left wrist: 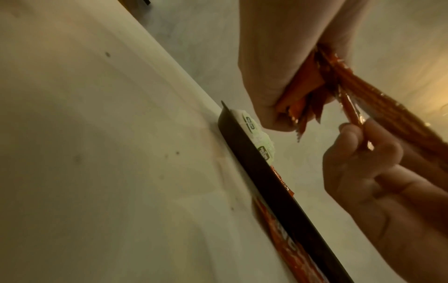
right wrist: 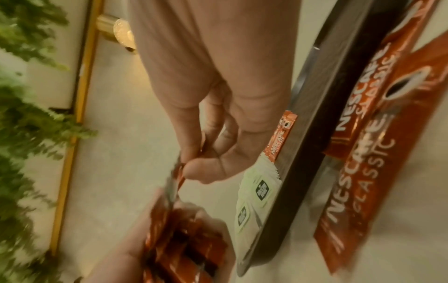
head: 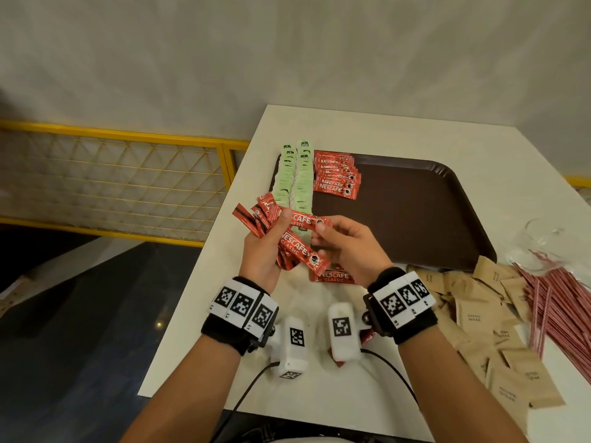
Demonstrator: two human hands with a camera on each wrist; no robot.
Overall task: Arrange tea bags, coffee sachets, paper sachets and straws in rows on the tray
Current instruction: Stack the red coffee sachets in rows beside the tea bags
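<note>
My left hand [head: 267,241] grips a fanned bunch of red coffee sachets [head: 256,219] above the table's left part. My right hand [head: 339,241] pinches the end of one coffee sachet [head: 303,221] at the top of that bunch. On the dark brown tray [head: 406,212], two rows of green tea bags [head: 295,180] lie along the left side, with a short row of coffee sachets [head: 335,175] beside them. In the right wrist view my right hand's fingertips [right wrist: 201,168] hold the sachet's edge above the left hand's bunch [right wrist: 184,239].
Loose coffee sachets [head: 334,276] lie on the white table [head: 224,314] before the tray. Brown paper sachets [head: 486,314] are scattered at the right, beside a heap of red straws [head: 556,302] and a clear glass [head: 537,244]. A yellow railing [head: 128,183] runs left of the table.
</note>
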